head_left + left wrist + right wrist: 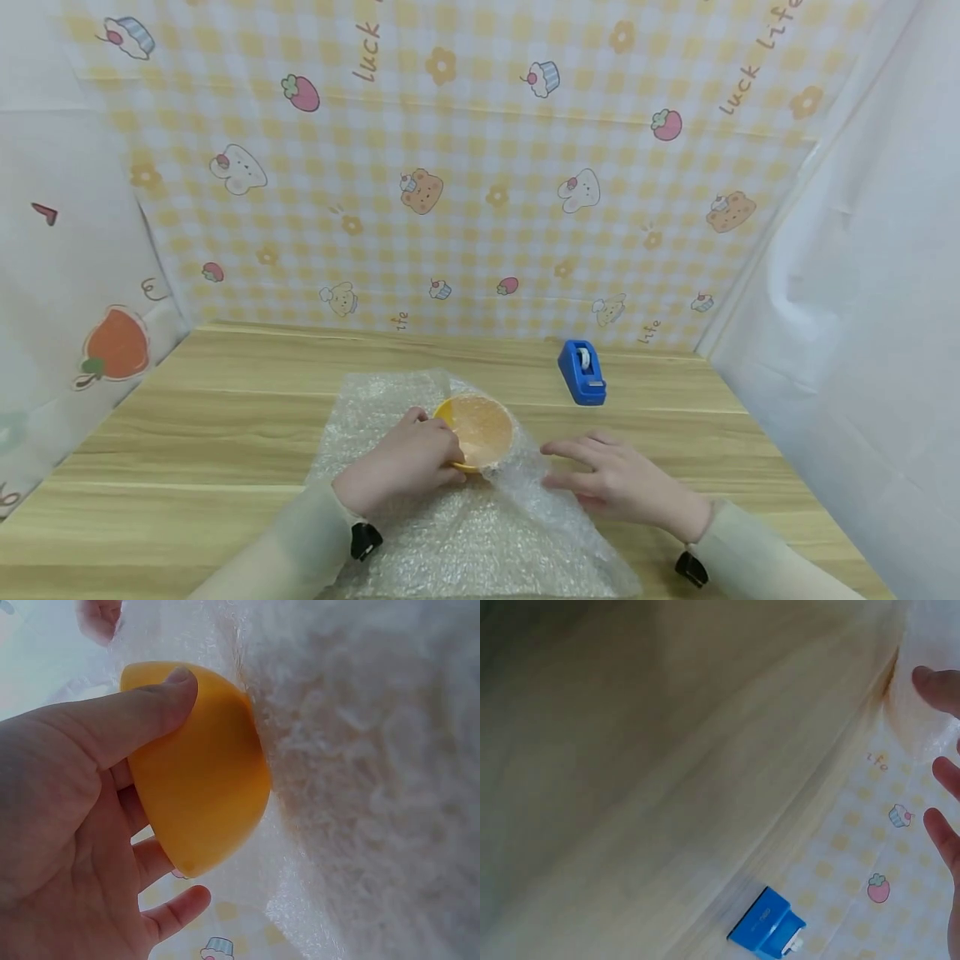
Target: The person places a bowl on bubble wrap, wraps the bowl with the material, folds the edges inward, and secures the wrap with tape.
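Note:
A yellow bowl point(210, 772) stands on a sheet of bubble wrap point(450, 542). Its right side and most of its mouth look pale through a flap of the wrap; the left rim is bare. My left hand point(408, 462) grips that rim, thumb on the outer wall and fingers reaching inside, as the left wrist view shows. Just right of the wrapped side, my right hand point(618, 483) hovers with fingers apart and nothing held. Whether its fingertips touch the wrap I cannot tell. In the right wrist view only its fingers point(949, 776) show at the right edge.
A blue tape dispenser point(583, 375) with a roll in it stands behind the right hand, near the back of the wooden table point(187, 450). A yellow checked cloth point(480, 242) hangs behind the table, with white cloth at both sides.

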{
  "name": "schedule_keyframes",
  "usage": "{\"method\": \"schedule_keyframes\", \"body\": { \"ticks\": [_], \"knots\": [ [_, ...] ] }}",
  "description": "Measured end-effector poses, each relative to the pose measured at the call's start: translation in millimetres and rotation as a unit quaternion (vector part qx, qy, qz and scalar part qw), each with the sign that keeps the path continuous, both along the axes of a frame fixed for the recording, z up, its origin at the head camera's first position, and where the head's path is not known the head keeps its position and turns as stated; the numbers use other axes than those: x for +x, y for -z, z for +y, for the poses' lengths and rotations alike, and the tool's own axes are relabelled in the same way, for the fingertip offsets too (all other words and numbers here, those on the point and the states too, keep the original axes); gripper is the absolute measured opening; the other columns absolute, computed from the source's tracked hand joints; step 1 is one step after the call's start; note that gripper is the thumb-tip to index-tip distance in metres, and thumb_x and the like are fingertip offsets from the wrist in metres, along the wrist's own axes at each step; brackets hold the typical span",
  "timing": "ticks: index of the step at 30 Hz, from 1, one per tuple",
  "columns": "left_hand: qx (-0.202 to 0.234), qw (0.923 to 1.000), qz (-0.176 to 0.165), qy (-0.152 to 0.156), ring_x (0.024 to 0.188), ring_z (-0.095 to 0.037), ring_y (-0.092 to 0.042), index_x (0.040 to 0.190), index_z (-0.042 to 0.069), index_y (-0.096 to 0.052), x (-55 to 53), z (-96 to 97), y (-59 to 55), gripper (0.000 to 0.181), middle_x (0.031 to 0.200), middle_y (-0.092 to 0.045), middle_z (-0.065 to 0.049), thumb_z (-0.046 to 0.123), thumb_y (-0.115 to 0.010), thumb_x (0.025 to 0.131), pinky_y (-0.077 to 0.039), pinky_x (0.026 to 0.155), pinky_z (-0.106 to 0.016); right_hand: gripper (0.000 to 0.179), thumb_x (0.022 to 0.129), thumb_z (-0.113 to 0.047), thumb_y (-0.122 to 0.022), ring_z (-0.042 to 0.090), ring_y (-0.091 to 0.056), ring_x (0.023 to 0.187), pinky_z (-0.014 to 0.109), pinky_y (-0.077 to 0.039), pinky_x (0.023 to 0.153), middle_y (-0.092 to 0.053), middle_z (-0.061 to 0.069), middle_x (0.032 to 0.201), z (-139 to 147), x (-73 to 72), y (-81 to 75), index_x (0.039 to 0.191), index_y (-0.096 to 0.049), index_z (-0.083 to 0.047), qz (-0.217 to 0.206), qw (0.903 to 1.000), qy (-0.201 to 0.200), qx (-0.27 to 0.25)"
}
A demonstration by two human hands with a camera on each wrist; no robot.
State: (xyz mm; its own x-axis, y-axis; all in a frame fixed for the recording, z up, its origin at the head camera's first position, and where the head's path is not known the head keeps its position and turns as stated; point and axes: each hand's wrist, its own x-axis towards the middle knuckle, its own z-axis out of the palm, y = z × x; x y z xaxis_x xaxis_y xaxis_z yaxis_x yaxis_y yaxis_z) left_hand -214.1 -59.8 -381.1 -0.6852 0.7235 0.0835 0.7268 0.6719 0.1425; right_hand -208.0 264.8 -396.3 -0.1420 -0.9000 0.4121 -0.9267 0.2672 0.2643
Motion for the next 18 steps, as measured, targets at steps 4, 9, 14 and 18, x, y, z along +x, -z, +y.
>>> {"method": "schedule_keyframes", "body": {
  "ticks": [4,9,14,18],
  "knots": [
    [0.002,1.0000,-0.003,0.000,0.077,-0.008,-0.053,0.070,0.027,-0.068,1.5,-0.2,-2.7,0.017,0.068,-0.055,0.020,0.035,-0.073,0.084,-0.034,0.082,-0.040,0.044,0.069,-0.003,-0.074,0.020,-0.060,0.108,0.035,-0.051,0.090,-0.060,0.006,0.128,-4,1.3,-2.4,0.110,-0.072,-0.018,-0.045,0.9987,-0.017,-0.018],
    [0.005,1.0000,-0.003,-0.001,0.075,-0.007,-0.052,0.070,0.027,-0.068,1.8,-0.9,-3.5,0.017,0.068,-0.055,0.020,0.035,-0.073,0.084,-0.034,0.081,-0.039,0.022,0.091,-0.007,-0.057,0.024,-0.059,0.114,0.033,-0.047,0.098,-0.064,0.006,0.121,-12,0.9,-5.6,0.107,-0.071,-0.012,-0.114,0.9916,-0.044,-0.043],
    [0.007,1.0000,-0.003,0.001,0.073,-0.007,-0.050,0.070,0.026,-0.068,2.8,-1.0,-4.7,0.018,0.067,-0.055,0.020,0.036,-0.073,0.084,-0.033,0.080,-0.039,0.023,0.102,-0.014,-0.044,0.022,-0.060,0.114,0.035,-0.046,0.099,-0.064,0.006,0.118,-20,0.4,-3.8,0.106,-0.066,-0.010,-0.178,0.9818,-0.039,-0.054],
    [0.011,0.9999,-0.007,0.000,0.071,-0.006,-0.049,0.071,0.025,-0.069,3.8,-0.6,-5.4,0.017,0.067,-0.055,0.019,0.036,-0.073,0.084,-0.034,0.080,-0.037,0.019,0.102,-0.012,-0.048,0.016,-0.061,0.108,0.041,-0.049,0.094,-0.066,0.001,0.114,-25,0.1,-2.1,0.112,-0.064,-0.009,-0.215,0.9744,-0.003,-0.064]
  ]
}}
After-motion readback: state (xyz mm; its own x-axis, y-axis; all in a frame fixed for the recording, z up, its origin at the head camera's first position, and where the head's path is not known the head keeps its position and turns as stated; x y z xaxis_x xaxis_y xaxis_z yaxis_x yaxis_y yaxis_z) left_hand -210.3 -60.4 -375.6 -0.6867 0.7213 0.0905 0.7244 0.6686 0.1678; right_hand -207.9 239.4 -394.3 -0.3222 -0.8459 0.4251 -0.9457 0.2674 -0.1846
